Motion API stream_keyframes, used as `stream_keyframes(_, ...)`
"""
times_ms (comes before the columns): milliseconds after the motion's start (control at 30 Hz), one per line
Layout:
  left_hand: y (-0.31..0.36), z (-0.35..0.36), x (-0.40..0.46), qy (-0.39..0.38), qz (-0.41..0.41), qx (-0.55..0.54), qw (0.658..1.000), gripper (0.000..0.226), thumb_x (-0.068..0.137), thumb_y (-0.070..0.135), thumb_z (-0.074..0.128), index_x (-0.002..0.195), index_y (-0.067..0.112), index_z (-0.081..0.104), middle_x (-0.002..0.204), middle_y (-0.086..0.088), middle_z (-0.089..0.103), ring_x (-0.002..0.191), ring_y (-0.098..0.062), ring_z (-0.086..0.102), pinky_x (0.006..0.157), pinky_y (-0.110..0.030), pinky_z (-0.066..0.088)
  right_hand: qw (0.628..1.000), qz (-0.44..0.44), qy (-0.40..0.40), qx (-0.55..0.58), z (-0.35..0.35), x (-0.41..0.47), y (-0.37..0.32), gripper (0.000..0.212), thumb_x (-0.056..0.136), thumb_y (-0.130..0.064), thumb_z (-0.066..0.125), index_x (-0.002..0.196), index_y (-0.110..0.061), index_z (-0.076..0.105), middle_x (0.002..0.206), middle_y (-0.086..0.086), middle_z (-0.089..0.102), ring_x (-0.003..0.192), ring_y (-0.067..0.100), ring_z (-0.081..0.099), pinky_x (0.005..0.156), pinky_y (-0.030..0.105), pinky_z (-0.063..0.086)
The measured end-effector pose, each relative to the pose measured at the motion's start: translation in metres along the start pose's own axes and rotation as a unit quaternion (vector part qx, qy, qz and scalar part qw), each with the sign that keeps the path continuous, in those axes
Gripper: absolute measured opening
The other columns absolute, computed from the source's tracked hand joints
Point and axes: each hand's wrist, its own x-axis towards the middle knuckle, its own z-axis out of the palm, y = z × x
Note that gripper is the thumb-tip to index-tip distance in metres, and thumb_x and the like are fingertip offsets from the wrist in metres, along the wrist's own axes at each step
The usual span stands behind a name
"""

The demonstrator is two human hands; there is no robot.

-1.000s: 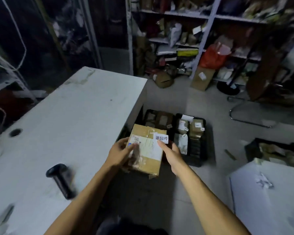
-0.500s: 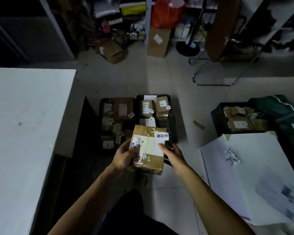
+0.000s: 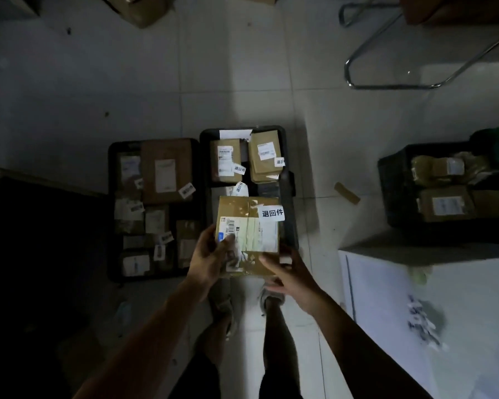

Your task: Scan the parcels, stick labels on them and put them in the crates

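A brown cardboard parcel (image 3: 249, 226) with a white shipping label and a small white sticker (image 3: 272, 213) at its top right corner is held over the near end of the right black crate (image 3: 289, 185). My left hand (image 3: 211, 257) grips its left near side, thumb on the label. At its near right corner is my right hand (image 3: 288, 275), fingers under the edge. The right crate holds two labelled parcels (image 3: 228, 161) at its far end. The left black crate (image 3: 111, 214) beside it is full of several labelled parcels.
A third dark crate (image 3: 386, 185) with parcels stands at the right. A white table top (image 3: 444, 326) with paper scraps lies at the lower right. A metal chair frame (image 3: 386, 84) is on the tiled floor beyond. My feet (image 3: 272, 298) stand just before the crates.
My view has tipped down from the shelves and table to the floor crates. Both hands have carried the parcel forward and down over the right crate.
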Motion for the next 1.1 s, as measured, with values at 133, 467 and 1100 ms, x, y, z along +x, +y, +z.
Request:
stream_keyframes(133, -0.029, 0.019, 0.151, 0.071, 0.057, 0.032, 0.995, 0.033, 0.097, 0.019, 0.065, 0.127, 0.016, 0.052, 0.109, -0.009, 0.072, 0.083, -0.014, 0.075, 0.066, -0.027, 0.061, 0.998, -0.012, 0.023, 0.058, -0.009, 0.165, -0.003, 0.048, 0.079, -0.025, 0.083, 0.119, -0.014, 0.059, 0.119, 0.009, 0.07, 0.105, 0.025, 0.072, 0.081, 0.035, 0.062)
stream_keyframes(467, -0.093, 0.019, 0.381, 0.136, 0.127, 0.123, 0.975, 0.054, 0.094, 0.023, 0.07, 0.143, 0.017, 0.05, 0.123, -0.008, 0.068, 0.107, -0.024, 0.069, 0.092, -0.042, 0.055, 0.989, -0.126, 0.063, 0.054, 0.013, 0.476, -0.034, 0.038, 0.08, -0.037, 0.083, 0.109, -0.028, 0.059, 0.106, -0.008, 0.067, 0.095, 0.015, 0.071, 0.089, 0.039, 0.06)
stream_keyframes(1100, 0.012, 0.016, 0.205, 0.101, 0.041, 0.205, 0.973, 0.03, 0.097, 0.018, 0.064, 0.126, 0.011, 0.069, 0.112, -0.002, 0.07, 0.086, -0.007, 0.07, 0.055, -0.002, 0.04, 0.982, -0.041, 0.058, -0.177, 0.017, 0.258, -0.081, 0.012, 0.094, -0.005, 0.066, 0.107, -0.006, 0.067, 0.099, 0.013, 0.069, 0.067, 0.014, 0.064, 0.07, 0.026, 0.057)
